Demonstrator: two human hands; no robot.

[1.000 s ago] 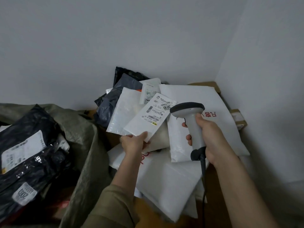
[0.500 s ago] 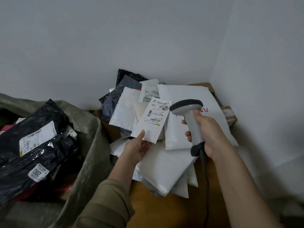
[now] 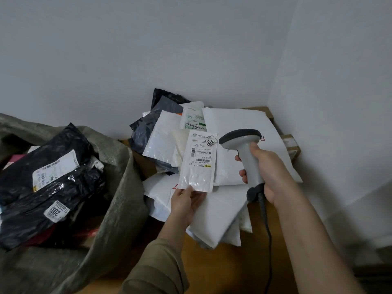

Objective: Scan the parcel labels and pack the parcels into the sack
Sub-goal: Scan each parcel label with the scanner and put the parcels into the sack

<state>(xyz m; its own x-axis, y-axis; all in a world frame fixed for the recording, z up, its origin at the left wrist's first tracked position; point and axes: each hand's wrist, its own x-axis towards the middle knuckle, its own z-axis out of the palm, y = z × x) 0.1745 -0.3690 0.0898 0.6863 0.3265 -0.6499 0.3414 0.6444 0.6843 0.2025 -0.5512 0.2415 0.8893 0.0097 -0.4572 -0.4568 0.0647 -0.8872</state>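
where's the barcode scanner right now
In the head view, the barcode scanner is right of centre, gripped by the right hand, its head beside the small white parcel that the left hand holds up.

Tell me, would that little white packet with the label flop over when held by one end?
Probably only a little: the small white parcel stands nearly upright from the left hand's pinch at its bottom edge. It looks thin and likely light. Its glossy wrap may be slippery.
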